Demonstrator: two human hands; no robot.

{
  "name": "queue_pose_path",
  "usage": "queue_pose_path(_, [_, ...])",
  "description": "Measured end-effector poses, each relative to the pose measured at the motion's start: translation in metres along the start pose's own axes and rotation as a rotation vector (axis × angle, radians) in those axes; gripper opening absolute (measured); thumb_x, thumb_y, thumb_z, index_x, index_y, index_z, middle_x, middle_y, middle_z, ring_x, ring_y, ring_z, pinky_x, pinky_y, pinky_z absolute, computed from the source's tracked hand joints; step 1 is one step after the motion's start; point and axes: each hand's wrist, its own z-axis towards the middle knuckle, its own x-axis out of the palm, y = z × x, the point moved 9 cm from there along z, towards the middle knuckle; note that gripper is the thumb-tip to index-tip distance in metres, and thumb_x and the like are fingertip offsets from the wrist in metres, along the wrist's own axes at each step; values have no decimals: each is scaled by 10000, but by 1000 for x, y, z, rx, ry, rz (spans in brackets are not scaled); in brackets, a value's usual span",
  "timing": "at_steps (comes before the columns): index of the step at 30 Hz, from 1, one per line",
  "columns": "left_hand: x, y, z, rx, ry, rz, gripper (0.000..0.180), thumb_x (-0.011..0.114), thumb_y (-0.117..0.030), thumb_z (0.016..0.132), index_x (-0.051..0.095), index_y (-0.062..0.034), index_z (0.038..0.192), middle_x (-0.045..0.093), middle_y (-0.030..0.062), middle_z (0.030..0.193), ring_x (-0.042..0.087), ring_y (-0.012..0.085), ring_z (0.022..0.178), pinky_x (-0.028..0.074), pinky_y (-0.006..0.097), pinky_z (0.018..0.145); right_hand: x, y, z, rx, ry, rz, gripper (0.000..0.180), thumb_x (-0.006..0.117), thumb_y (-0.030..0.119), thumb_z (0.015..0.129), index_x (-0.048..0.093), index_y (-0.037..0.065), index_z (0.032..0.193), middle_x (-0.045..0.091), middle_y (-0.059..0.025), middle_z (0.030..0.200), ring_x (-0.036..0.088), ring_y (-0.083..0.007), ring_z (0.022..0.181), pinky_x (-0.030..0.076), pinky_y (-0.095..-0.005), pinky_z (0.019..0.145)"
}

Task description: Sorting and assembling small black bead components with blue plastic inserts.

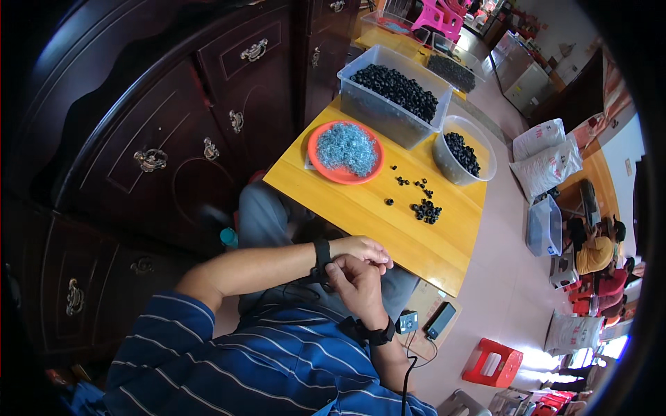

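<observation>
My left hand [363,250] is over my lap by the near edge of the yellow table [326,201]. Its fingers curl in, with nothing showing in them. A black wristband [321,256] circles the left wrist. My right hand [359,281] overlaps the left one, thumb and forefinger closed at that band; their exact contact is partly hidden. Another black band [379,335] sits on the right wrist. Beyond the hands, small black ring-shaped parts [426,211] lie in a loose cluster, several more scattered nearby. An orange plate [313,158] holds a heap of fine pale-blue pieces.
At the table's far side stand a clear bin [374,104] and a round tub [485,163], both holding black parts. Dark drawers [125,139] rise on the left. A phone-like device [440,320] with cables and a red stool [492,362] are at lower right. People work farther right.
</observation>
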Motion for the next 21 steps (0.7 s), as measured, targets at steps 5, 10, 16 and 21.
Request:
queue_pose_path(5, [-13,1,0,49,-38,-83,236,552,-212,991,619,-13,1097,633,65,898,600,132,815,500,256,756,21,-22,0,120,148,257,99,675,133,875,673,39,842,593,-58,580,541,-123,492,424,-272,498])
queue_pose_path(10, [-22,-9,-5,105,-76,-69,230,552,-210,990,621,-16,1092,634,63,901,601,122,801,506,248,744,5,10,9,-70,14,-95,127,719,135,870,677,28,819,603,-28,566,539,-115,479,427,-257,496])
queue_pose_path(16, [-23,-47,-22,301,-153,-351,215,531,-191,998,618,-15,1087,629,46,883,609,124,764,531,264,729,-9,-9,10,17,-66,279,130,721,124,887,658,15,858,605,26,666,529,-44,592,427,-207,547])
queue_pose_path(21, [-22,-77,-39,473,-126,-709,195,560,-198,980,633,-30,1046,629,27,863,608,139,773,524,279,735,10,-33,-1,355,147,689,285,756,226,875,624,29,1033,602,37,799,529,-43,697,433,-208,632])
